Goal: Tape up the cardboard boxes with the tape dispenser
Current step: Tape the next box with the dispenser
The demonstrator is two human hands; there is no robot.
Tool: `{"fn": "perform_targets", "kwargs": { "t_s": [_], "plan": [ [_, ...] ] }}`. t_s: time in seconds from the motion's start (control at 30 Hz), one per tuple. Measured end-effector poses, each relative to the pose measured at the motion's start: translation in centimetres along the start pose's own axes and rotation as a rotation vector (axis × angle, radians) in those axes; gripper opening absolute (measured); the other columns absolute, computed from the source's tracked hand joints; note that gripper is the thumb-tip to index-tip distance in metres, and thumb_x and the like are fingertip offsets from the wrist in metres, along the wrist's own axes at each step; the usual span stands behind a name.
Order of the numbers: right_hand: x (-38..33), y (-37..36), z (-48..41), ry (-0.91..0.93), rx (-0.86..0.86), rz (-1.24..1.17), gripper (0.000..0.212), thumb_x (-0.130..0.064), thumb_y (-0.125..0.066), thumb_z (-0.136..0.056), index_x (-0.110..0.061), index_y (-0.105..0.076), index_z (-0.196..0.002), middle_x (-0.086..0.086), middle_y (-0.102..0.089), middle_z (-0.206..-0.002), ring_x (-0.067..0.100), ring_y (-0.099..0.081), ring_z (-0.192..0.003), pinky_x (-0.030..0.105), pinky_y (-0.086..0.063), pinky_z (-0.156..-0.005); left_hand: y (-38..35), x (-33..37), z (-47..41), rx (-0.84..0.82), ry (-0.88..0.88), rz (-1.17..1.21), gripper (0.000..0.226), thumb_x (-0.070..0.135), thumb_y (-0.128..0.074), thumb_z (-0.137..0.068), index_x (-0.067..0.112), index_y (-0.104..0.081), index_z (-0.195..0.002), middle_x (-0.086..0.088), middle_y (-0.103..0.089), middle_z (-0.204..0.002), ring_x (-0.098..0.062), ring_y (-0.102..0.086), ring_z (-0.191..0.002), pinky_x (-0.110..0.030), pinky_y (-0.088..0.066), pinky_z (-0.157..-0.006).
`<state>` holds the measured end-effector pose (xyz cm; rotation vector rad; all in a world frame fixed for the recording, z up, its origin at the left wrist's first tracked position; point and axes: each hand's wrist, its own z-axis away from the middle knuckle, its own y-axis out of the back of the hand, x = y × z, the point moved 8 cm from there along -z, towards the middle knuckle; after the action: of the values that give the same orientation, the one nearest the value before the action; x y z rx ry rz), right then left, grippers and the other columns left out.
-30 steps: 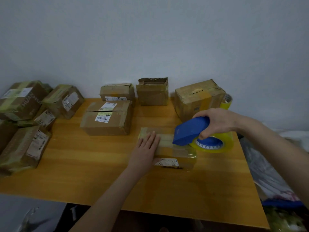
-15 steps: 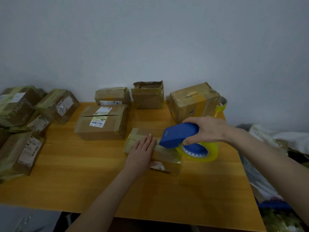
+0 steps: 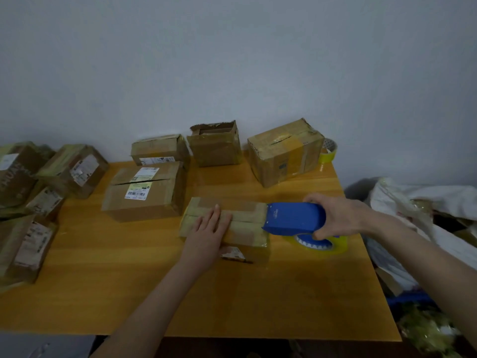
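A flat cardboard box [image 3: 245, 220] lies in the middle of the wooden table [image 3: 232, 293]. My left hand [image 3: 207, 232] presses flat on its top with straight fingers. My right hand [image 3: 338, 215] grips the blue tape dispenser [image 3: 294, 219], which carries a yellowish clear tape roll [image 3: 320, 244]. The dispenser's front end sits at the box's right edge, with the roll just off the box over the table.
A labelled box [image 3: 144, 192] lies left of the flat one. Three more boxes [image 3: 214, 143] stand along the wall, with a spare tape roll [image 3: 327, 151] behind the right one. Stacked boxes [image 3: 33, 189] crowd the left side. Bags and clutter [image 3: 426, 215] lie right of the table.
The dispenser has moved right along the box top to its right edge. The box now lies straighter to the table edge. My left hand stays on the box.
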<state>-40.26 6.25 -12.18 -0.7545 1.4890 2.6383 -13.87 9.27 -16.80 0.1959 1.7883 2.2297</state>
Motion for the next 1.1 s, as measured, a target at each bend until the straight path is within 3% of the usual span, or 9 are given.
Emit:
{"fn": "perform_targets", "kwargs": {
  "t_s": [0.07, 0.2, 0.27, 0.4, 0.5, 0.63, 0.73, 0.9, 1.1],
  "plan": [
    [0.2, -0.9, -0.1, -0.001, -0.003, 0.049, 0.076, -0.041, -0.074, -0.074, -0.040, -0.032, -0.137, -0.012, -0.059, -0.113, 0.012, -0.060, -0.095, 0.029, -0.050, -0.072, 0.1, 0.9, -0.1, -0.046, 0.016, 0.008, 0.091, 0.062, -0.043, -0.091, 0.030, 0.020, -0.148, -0.015, 0.023, -0.156, -0.030, 0.014, -0.147, -0.042, 0.000, -0.120],
    [0.0, -1.5, 0.4, 0.013, 0.018, 0.058, 0.084, -0.056, -0.072, -0.074, -0.043, -0.027, -0.144, -0.014, -0.057, -0.121, 0.014, -0.057, -0.107, 0.035, -0.050, -0.085, 1.0, 5.4, -0.7, -0.008, -0.099, 0.046, 0.094, 0.060, -0.044, -0.090, 0.020, 0.016, -0.150, -0.002, 0.022, -0.157, -0.019, 0.015, -0.147, -0.039, 0.003, -0.121],
    [0.0, -1.7, 0.4, 0.007, 0.053, 0.083, 0.084, -0.061, -0.070, -0.075, -0.040, -0.027, -0.144, -0.012, -0.059, -0.120, 0.015, -0.059, -0.105, 0.033, -0.050, -0.084, 1.1, 6.8, -0.9, 0.024, -0.135, 0.055, 0.087, 0.056, -0.038, -0.094, 0.017, 0.018, -0.148, 0.000, 0.021, -0.158, -0.015, 0.016, -0.146, -0.036, 0.006, -0.120],
    [0.6, -2.4, 0.2, -0.007, 0.066, -0.003, 0.080, -0.048, -0.073, -0.072, -0.043, -0.030, -0.140, -0.013, -0.059, -0.108, 0.014, -0.059, -0.094, 0.032, -0.051, -0.076, 0.1, 6.7, -0.9, -0.001, -0.132, 0.013, 0.080, 0.055, -0.030, -0.097, 0.015, 0.019, -0.147, -0.002, 0.021, -0.158, -0.014, 0.018, -0.146, -0.035, 0.006, -0.121],
    [1.8, -2.1, 0.4, -0.010, 0.060, -0.116, 0.076, -0.041, -0.075, -0.068, -0.051, -0.034, -0.132, -0.012, -0.059, -0.110, 0.014, -0.060, -0.096, 0.041, -0.054, -0.081, 0.0, 6.9, -1.0, -0.042, -0.140, -0.019, 0.079, 0.054, -0.028, -0.098, 0.014, 0.016, -0.149, -0.002, 0.022, -0.157, -0.015, 0.018, -0.146, -0.035, 0.006, -0.121],
    [2.9, -1.5, 1.2, -0.001, 0.032, -0.185, 0.071, -0.036, -0.076, -0.067, -0.059, -0.035, -0.121, -0.018, -0.059, -0.105, 0.009, -0.060, -0.095, 0.043, -0.054, -0.085, 0.3, 6.8, -0.9, -0.049, -0.133, 0.014, 0.080, 0.054, -0.031, -0.098, 0.015, 0.014, -0.150, -0.001, 0.022, -0.158, -0.014, 0.017, -0.146, -0.034, 0.006, -0.120],
    [4.6, -2.3, 2.2, -0.077, -0.044, -0.148, 0.073, -0.030, -0.076, -0.071, -0.051, -0.037, -0.128, -0.019, -0.060, -0.101, 0.007, -0.061, -0.093, 0.041, -0.053, -0.086, 0.0, 6.7, -1.1, -0.041, -0.134, 0.021, 0.081, 0.054, -0.033, -0.097, 0.015, 0.013, -0.151, -0.002, 0.020, -0.159, -0.014, 0.015, -0.146, -0.034, 0.006, -0.120],
    [3.1, -3.4, 0.5, -0.093, -0.093, 0.006, 0.071, -0.046, -0.071, -0.070, -0.050, -0.035, -0.131, -0.016, -0.061, -0.105, 0.014, -0.060, -0.100, 0.038, -0.054, -0.083, 0.3, 6.7, -1.1, -0.012, -0.152, 0.068, 0.081, 0.053, -0.038, -0.095, 0.021, 0.010, -0.152, 0.001, 0.019, -0.159, -0.015, 0.013, -0.147, -0.033, 0.006, -0.120],
    [1.0, -2.9, -1.6, -0.120, -0.169, 0.102, 0.071, -0.044, -0.069, -0.074, -0.041, -0.037, -0.137, -0.012, -0.057, -0.097, 0.018, -0.056, -0.093, 0.034, -0.050, -0.073, 0.7, 7.0, -0.7, 0.022, -0.173, 0.087, 0.076, 0.050, -0.040, -0.096, 0.030, 0.007, -0.151, 0.001, 0.018, -0.159, -0.017, 0.012, -0.148, -0.034, 0.008, -0.118]
  ]
}}
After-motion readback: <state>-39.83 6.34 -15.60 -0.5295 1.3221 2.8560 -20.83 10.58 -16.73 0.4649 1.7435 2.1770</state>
